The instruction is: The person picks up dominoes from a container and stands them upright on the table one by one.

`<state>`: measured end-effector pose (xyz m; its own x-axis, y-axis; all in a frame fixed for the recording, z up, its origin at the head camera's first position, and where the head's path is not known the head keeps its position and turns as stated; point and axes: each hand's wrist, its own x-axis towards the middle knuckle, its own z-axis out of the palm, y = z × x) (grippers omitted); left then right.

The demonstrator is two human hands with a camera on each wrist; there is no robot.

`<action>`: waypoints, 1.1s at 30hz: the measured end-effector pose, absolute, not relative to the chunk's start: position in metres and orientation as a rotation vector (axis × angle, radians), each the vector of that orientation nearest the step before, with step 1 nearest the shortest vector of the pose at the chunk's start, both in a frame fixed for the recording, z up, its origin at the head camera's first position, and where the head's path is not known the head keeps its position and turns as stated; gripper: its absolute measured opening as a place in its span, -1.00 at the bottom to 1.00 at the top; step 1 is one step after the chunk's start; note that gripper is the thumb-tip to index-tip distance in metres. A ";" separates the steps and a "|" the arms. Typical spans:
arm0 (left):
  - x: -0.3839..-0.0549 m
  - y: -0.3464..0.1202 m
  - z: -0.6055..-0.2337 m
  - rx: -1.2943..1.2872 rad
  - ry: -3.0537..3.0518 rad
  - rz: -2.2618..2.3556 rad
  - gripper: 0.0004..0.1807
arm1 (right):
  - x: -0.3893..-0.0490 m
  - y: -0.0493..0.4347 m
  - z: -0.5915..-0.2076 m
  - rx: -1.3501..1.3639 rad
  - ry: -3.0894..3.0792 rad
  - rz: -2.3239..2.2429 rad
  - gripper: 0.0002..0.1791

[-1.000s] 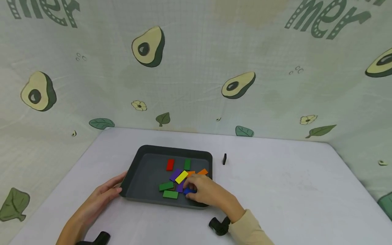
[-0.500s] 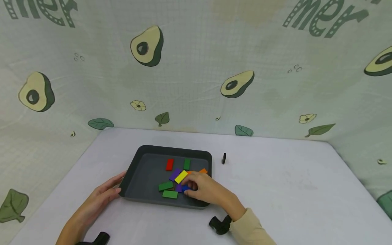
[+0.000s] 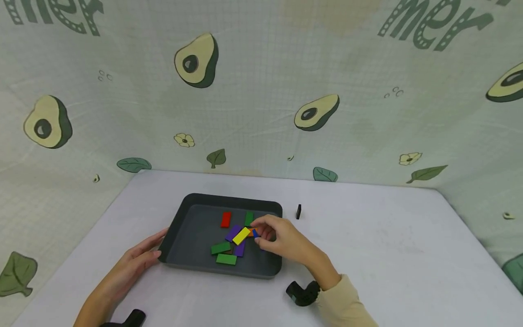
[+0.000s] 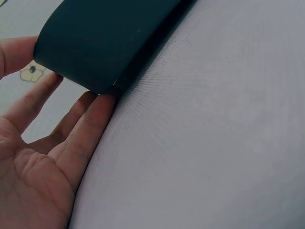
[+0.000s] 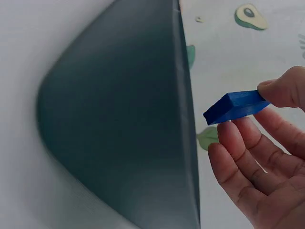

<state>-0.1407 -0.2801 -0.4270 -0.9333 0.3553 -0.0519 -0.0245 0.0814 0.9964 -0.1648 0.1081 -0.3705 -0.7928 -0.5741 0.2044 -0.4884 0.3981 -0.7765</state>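
Observation:
My right hand [image 3: 282,234] pinches a blue domino-like block [image 5: 238,106] between thumb and fingers, held above the right part of a dark grey tray [image 3: 192,245]. Below and left of this hand, several coloured blocks lie in the tray. A yellow block [image 3: 241,236] lies across a purple block [image 3: 233,233], with an orange block [image 3: 252,232] beside it, partly hidden by my fingers. Green blocks [image 3: 226,259] lie nearer the front, and a red block [image 3: 226,219] sits farther back. My left hand [image 3: 132,268] touches the tray's left front corner with mostly straight fingers [image 4: 97,117].
A small black upright piece [image 3: 298,211] stands on the white table [image 3: 388,245], just past the tray's right back corner. Behind the table hangs a cloth [image 3: 253,91] printed with avocados and leaves. Black wrist devices [image 3: 303,293] sit on both wrists.
My right hand has lifted the blue block from the tray's right front area and shifted slightly back and right. My left hand and the tray stay in place.

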 end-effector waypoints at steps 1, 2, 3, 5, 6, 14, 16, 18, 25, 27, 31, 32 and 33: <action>-0.141 -0.280 -0.427 0.331 2.082 1.929 -0.45 | -0.165 0.110 -0.369 -0.967 2.550 -1.369 -0.66; -0.141 -0.280 -0.427 0.332 2.083 1.928 -0.45 | -0.166 0.112 -0.368 -0.964 2.552 -1.377 -0.66; -0.141 -0.280 -0.427 0.334 2.083 1.930 -0.45 | -0.166 0.115 -0.367 -0.961 2.554 -1.383 -0.66; -0.141 -0.280 -0.427 0.342 2.084 1.932 -0.45 | -0.167 0.120 -0.365 -0.945 2.558 -1.398 -0.67; -0.140 -0.280 -0.427 0.347 2.088 1.933 -0.45 | -0.168 0.122 -0.363 -0.940 2.561 -1.405 -0.67; -0.141 -0.280 -0.426 0.361 2.077 1.937 -0.45 | -0.171 0.143 -0.355 -0.886 2.618 -1.451 -0.70; -0.141 -0.280 -0.426 0.359 2.082 1.934 -0.45 | -0.172 0.148 -0.354 -0.855 2.640 -1.468 -0.70; -0.141 -0.280 -0.426 0.353 2.088 1.930 -0.45 | -0.173 0.154 -0.352 -0.827 2.662 -1.483 -0.69; -0.141 -0.279 -0.426 0.334 2.097 1.923 -0.45 | -0.177 0.173 -0.351 -0.752 2.727 -1.536 -0.70; -0.141 -0.279 -0.426 0.329 2.095 1.924 -0.45 | -0.179 0.178 -0.352 -0.746 2.753 -1.542 -0.70; -0.141 -0.279 -0.426 0.319 2.096 1.918 -0.45 | -0.183 0.186 -0.355 -0.723 2.802 -1.544 -0.69; -0.141 -0.279 -0.426 0.315 2.098 1.915 -0.45 | -0.184 0.188 -0.356 -0.702 2.805 -1.543 -0.69; -0.141 -0.279 -0.426 0.308 2.102 1.910 -0.44 | -0.184 0.190 -0.357 -0.685 2.810 -1.542 -0.68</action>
<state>-0.1411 -0.2790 -0.4259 -0.9370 0.3432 -0.0658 -0.0325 0.1017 0.9943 -0.1843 0.1898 -0.3569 -0.9039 -0.2929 0.3116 -0.4201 0.4723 -0.7748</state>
